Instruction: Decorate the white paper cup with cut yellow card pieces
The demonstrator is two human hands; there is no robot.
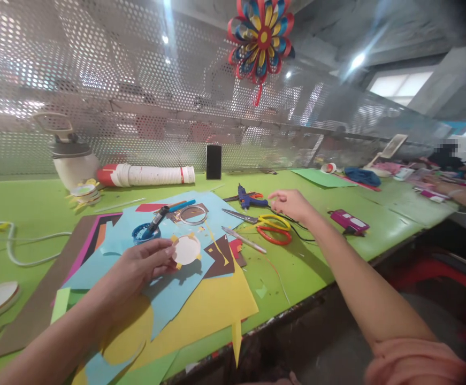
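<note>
White is the circle [186,250] the left hand [150,262] pinches. The right hand [291,205], fingers apart, is near a glue gun [250,199].

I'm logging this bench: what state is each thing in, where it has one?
Left hand, pinching the white disc
Right hand, fingers bent, contact with the glue gun unclear
Glue gun, on or off not visible
Yellow-handled scissors, lying flat, blades seemingly closed
Phone-like device, upright, dark
White jug, upright, handle raised
White tube, lying on its side
Flower decoration, hanging
Ceiling light, lit
</note>
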